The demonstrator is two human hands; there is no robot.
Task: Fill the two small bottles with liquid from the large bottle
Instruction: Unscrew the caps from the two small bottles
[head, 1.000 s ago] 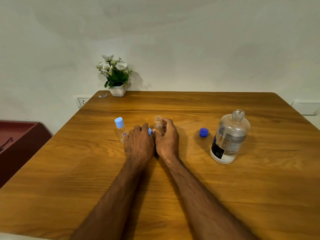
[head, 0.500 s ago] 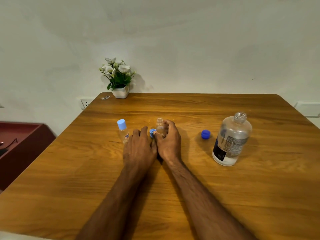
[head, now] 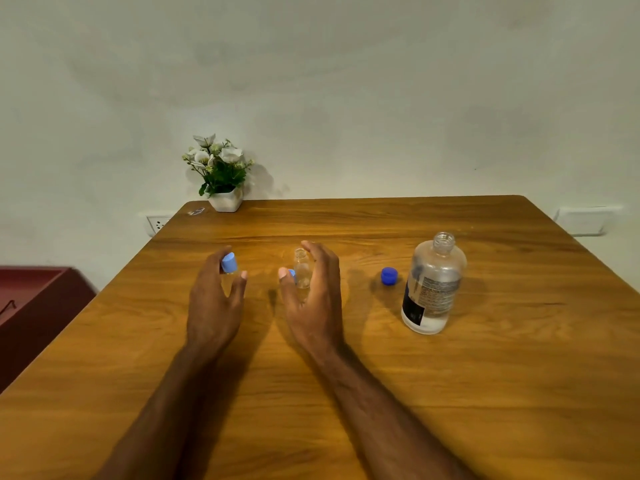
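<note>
Both hands spread over small bottles on worktop (head: 346,393)
L hand (head: 214,303) grip open round capped small bottle (head: 229,264); R hand (head: 313,299) grip open beside uncapped small bottle (head: 302,270); large bottle (head: 432,285) uncapped, well R.

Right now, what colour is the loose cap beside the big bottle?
Dark blue cap, clearest in the head view.

A single wide-angle head camera looks forward and down from above the near edge of a wooden table (head: 450,393), facing the pale wall beyond the table's far edge. The table fills the lower half of the frame, its far corners curving inward. Both forearms enter from the bottom edge, nearest the lens. No second view shares the scene.
</note>
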